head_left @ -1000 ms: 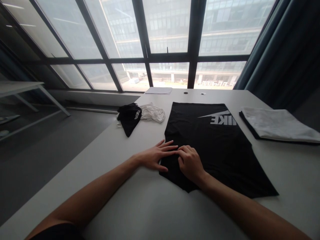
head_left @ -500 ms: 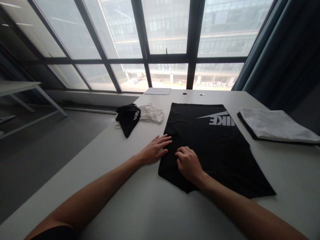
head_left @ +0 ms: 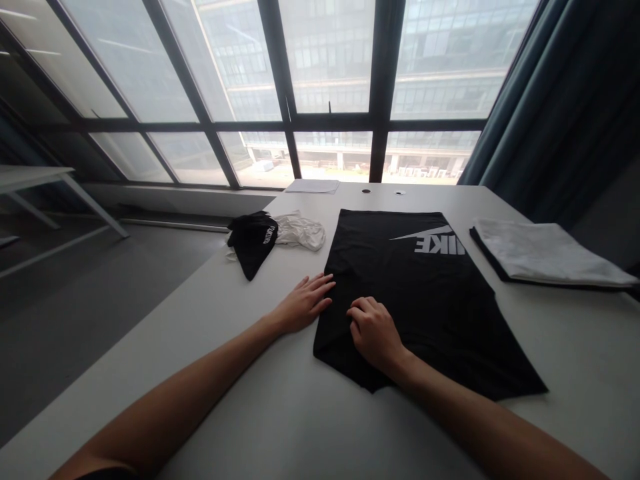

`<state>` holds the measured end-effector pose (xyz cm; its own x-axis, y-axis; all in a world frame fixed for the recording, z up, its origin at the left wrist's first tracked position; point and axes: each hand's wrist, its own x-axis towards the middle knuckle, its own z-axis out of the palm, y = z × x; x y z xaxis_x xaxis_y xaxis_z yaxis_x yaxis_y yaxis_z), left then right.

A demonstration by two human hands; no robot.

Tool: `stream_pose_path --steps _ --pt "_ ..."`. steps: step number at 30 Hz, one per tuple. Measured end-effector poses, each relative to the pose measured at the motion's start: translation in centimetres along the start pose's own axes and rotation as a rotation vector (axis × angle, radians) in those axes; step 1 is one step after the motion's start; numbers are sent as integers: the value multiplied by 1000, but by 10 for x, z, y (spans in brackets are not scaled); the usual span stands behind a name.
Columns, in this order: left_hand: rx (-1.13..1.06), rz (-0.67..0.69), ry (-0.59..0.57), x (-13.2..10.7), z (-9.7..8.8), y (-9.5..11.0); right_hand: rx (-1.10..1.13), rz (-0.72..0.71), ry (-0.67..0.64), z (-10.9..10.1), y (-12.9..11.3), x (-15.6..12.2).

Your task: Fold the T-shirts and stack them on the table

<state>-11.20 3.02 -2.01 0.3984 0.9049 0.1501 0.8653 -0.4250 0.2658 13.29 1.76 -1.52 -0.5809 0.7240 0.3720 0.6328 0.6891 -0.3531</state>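
A black T-shirt [head_left: 430,300] with a white logo lies folded flat on the white table [head_left: 280,413]. My left hand [head_left: 303,305] rests flat on the table at the shirt's left edge, fingers stretched out and just touching the cloth. My right hand [head_left: 374,330] lies on the near left part of the shirt with its fingers curled and pressed down on the fabric. Whether the curled fingers pinch any cloth is hidden.
A crumpled black garment [head_left: 253,240] and a white one [head_left: 300,233] lie at the table's left edge. A folded white cloth on a dark one [head_left: 543,253] sits at the right. Papers [head_left: 313,186] lie near the window. A dark curtain [head_left: 565,113] hangs on the right.
My left hand has slid off the shirt to its left edge. My right hand has drawn back a little toward me. The shirt's near left side has been smoothed.
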Motion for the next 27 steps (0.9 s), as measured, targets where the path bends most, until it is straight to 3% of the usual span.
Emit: stream_pose_path --steps 27 --pt "6 -4 -6 0 0 -1 0 1 -2 -2 -2 1"
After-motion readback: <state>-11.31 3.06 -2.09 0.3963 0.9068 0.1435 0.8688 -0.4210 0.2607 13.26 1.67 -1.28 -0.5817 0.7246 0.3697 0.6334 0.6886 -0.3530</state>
